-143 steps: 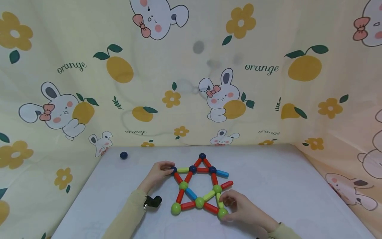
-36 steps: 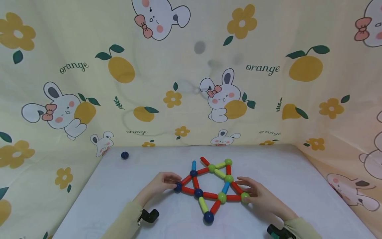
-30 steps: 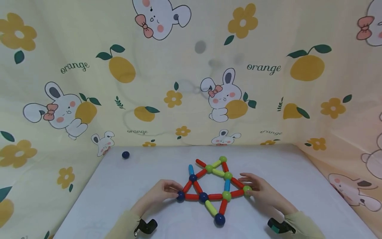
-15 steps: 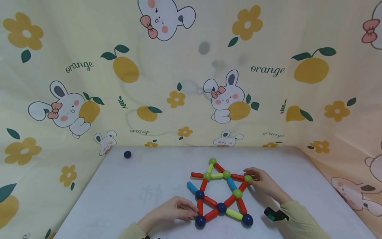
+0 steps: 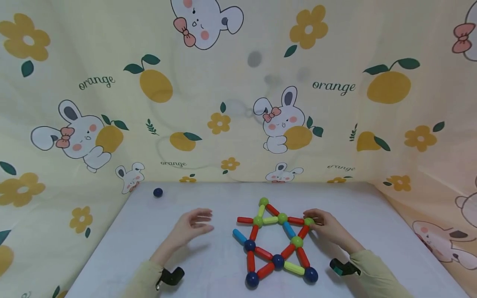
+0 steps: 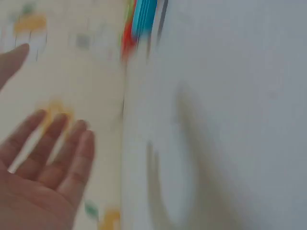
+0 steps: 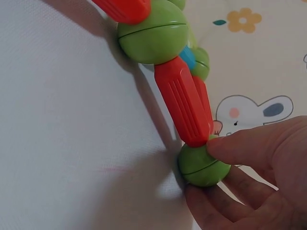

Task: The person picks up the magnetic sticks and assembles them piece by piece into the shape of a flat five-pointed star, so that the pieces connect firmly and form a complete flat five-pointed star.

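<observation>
A star-shaped frame of magnetic rods and balls lies on the white table. Its upper balls are green and its lower ones dark blue. On its left side a red rod and a blue rod each stick out with a free end. My right hand pinches the green ball at the right point, thumb on one side and fingers on the other. Left of the frame, my left hand hovers over the table with fingers spread and nothing in them. Its wrist view is blurred by motion.
A loose dark blue ball lies at the table's far left corner. Behind the white table hangs a patterned cloth with rabbits and oranges. A small black camera sits on each wrist.
The star frame has been turned round on the table between both hands. Since half a second ago, my left hand has left the lower-left dark blue ball and moved up and left. The right hand stays put.
</observation>
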The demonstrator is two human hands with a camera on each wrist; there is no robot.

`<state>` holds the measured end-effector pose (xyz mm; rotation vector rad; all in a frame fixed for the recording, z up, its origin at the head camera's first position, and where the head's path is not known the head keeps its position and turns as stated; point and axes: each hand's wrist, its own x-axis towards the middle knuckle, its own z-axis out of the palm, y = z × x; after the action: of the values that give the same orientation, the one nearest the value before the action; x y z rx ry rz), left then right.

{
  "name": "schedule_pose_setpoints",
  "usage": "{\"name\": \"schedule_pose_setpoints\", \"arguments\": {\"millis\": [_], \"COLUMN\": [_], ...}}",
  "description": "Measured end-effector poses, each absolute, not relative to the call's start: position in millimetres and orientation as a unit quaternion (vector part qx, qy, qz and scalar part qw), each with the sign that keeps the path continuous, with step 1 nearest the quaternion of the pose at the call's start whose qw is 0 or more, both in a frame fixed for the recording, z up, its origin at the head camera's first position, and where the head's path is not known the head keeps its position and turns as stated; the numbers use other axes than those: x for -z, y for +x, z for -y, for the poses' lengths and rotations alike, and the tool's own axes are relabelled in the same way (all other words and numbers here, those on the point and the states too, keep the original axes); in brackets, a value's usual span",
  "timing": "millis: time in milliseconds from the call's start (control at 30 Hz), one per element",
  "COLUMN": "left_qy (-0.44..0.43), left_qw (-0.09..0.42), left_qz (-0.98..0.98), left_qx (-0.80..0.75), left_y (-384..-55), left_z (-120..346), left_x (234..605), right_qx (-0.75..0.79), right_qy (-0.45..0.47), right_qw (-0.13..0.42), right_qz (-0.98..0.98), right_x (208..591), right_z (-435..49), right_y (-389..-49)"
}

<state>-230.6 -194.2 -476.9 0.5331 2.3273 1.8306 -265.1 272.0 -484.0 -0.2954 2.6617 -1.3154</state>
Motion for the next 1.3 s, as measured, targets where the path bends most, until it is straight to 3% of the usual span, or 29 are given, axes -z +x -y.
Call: {"name": "schedule_pose_setpoints", "arguments": {"millis": [133, 433, 633, 867, 1300], "left_qy": [0.112, -0.025, -0.087, -0.153, -0.160], "left_qw": [-0.049, -0.184, -0.203, -0.176, -0.205], "left_qz": [-0.801, -0.836, -0.812, -0.763, -0.761], "left_qx": [-0.586, -0.516, -0.540, -0.603, -0.594], "left_y": [-257, -294, -312, -322, -338], "left_z": [236, 291, 306, 317, 318], "left_x": [478, 491, 500, 508, 515], "right_qx": [0.444, 0.453, 0.451, 0.459, 0.457], "right_qy": [-0.103, -0.105, -0.100, -0.098, -0.098], "right_qw": [0.077, 0.081, 0.080, 0.087, 0.085], "right_qz": [-0.887, -0.881, -0.883, -0.879, -0.880], "right_x": [484, 486, 488, 490, 487], "right_z": [-273, -278, -279, -278, -276], "right_y": [-264, -263, -264, -265, -266]}}
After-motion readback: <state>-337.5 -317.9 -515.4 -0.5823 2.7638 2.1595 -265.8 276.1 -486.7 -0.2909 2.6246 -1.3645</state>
